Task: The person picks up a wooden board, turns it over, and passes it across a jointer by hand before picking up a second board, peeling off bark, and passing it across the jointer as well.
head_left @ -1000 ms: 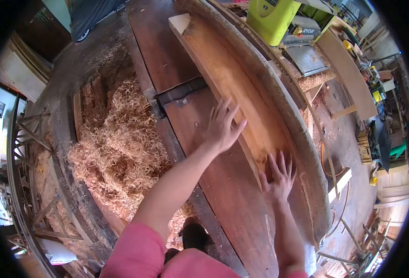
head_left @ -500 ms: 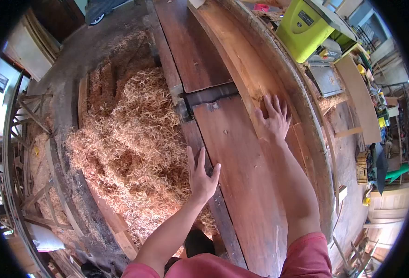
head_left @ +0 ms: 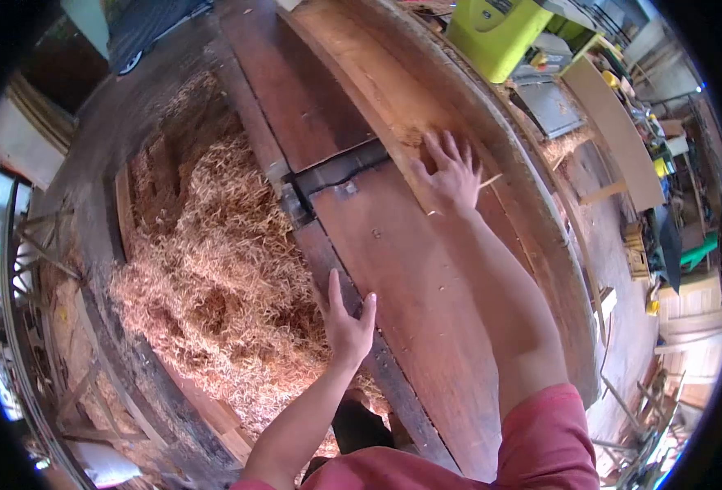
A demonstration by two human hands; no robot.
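Note:
My right hand (head_left: 452,181) lies with fingers spread on a long orange-brown wooden board (head_left: 340,57), near the board's closer end. The board stretches away from me along the upright side rail (head_left: 451,61) of a planing machine. My left hand (head_left: 349,328) is over the left edge of the machine's reddish-brown bed (head_left: 414,278), with thumb and fingers apart and nothing held. Ahead of it, a dark slot (head_left: 340,170) crosses the bed. A thin light sliver of wood (head_left: 490,180) shows beside my right hand.
A large heap of curly wood shavings (head_left: 222,286) lies left of the bed. Past the rail, at the upper right, stands a lime-green machine (head_left: 491,33). A brown panel (head_left: 618,135) and shelves of tools line the right. A metal frame (head_left: 30,327) stands far left.
My right hand has moved slightly forward along the machine with the board. My left hand stays near the bed's left edge. The whole view has shifted, so the scene sits further left.

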